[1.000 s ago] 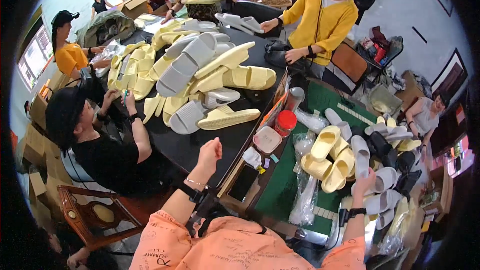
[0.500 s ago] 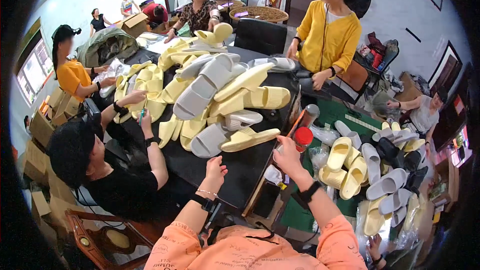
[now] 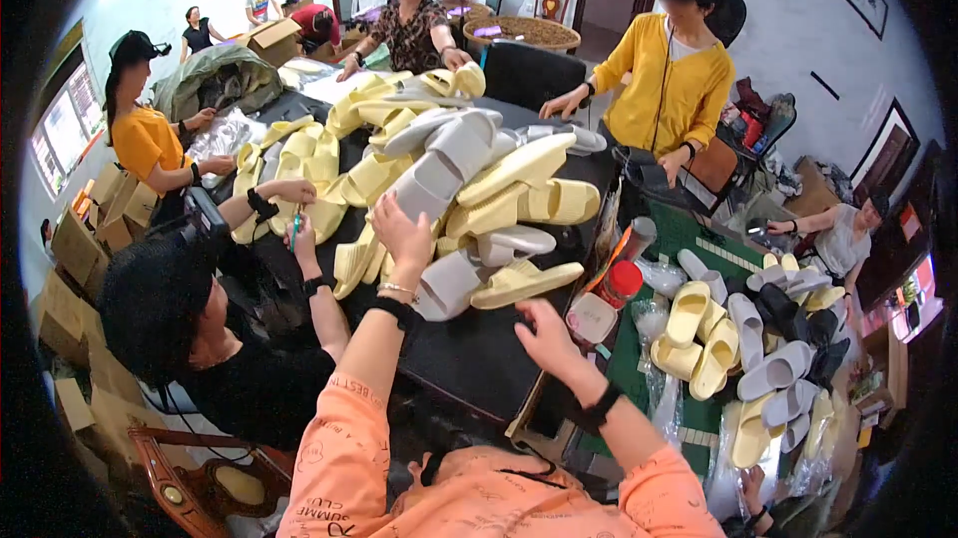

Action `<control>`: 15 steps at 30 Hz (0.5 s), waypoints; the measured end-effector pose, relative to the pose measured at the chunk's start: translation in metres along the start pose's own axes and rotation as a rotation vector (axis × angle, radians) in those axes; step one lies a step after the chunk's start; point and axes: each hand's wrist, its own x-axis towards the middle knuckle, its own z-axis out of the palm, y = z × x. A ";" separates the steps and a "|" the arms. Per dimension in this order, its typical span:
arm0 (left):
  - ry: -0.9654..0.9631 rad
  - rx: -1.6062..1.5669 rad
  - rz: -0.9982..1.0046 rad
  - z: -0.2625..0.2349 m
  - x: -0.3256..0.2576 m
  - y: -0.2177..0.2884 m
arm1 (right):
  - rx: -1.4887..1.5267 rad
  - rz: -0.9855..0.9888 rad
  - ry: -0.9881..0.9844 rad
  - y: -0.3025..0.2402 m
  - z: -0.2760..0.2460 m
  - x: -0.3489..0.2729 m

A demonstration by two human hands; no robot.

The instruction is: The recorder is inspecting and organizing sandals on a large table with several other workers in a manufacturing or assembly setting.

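Neither hand gripped anything firmly enough to tell. Left hand (image 3: 399,232) was raised over the edge of the slipper heap, fingers curled loosely and touching a grey slipper (image 3: 446,283) at its near end; whether those fingers had closed on it could not be told. Right hand (image 3: 545,335) was spread open with fingers apart, empty, hovering above the dark table (image 3: 469,358) just beside a pale yellow slipper (image 3: 526,281) that lay at the front of the heap. Both wrists carried dark bands, and orange sleeves came in from the lower edge.

That heap of yellow and grey slippers (image 3: 439,164) covered most of the table's far half. A red-lidded jar (image 3: 623,281) stood near the right hand, at the table's right edge. Beyond it, on a green mat (image 3: 689,239), lay a second cluster of yellow and grey slippers (image 3: 738,338).

A person in black (image 3: 200,338) sat to the left, and a person in a yellow cardigan (image 3: 669,89) stood at the far side.
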 end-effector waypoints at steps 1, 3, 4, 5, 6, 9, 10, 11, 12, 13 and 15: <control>-0.015 0.184 0.014 0.003 0.014 -0.006 | 0.064 0.039 -0.037 -0.006 0.001 -0.008; -0.024 0.354 0.038 0.008 0.033 -0.004 | 0.063 0.061 -0.075 -0.003 -0.003 -0.025; -0.119 0.381 -0.021 0.013 0.036 0.002 | 0.081 0.085 -0.071 0.001 -0.007 -0.034; -0.208 0.417 -0.083 0.013 0.040 0.006 | 0.106 0.105 -0.073 0.003 -0.008 -0.041; -0.289 0.394 -0.189 0.015 0.041 0.016 | 0.101 0.103 -0.058 0.007 -0.012 -0.047; -0.382 0.286 -0.449 0.018 0.044 0.018 | 0.067 0.222 -0.112 0.011 -0.020 -0.058; -0.351 0.312 -0.431 0.030 0.048 -0.004 | 0.089 0.260 -0.132 0.010 -0.020 -0.060; -0.359 0.308 -0.421 0.033 0.048 -0.003 | 0.107 0.311 -0.141 0.012 -0.022 -0.063; -0.317 0.273 -0.477 0.035 0.047 -0.002 | 0.089 0.321 -0.134 0.016 -0.022 -0.065; -0.275 0.239 -0.534 0.038 0.046 0.000 | 0.088 0.328 -0.126 0.017 -0.023 -0.067; -0.296 0.060 -0.568 0.032 0.047 0.008 | 0.095 0.315 -0.153 0.017 -0.025 -0.066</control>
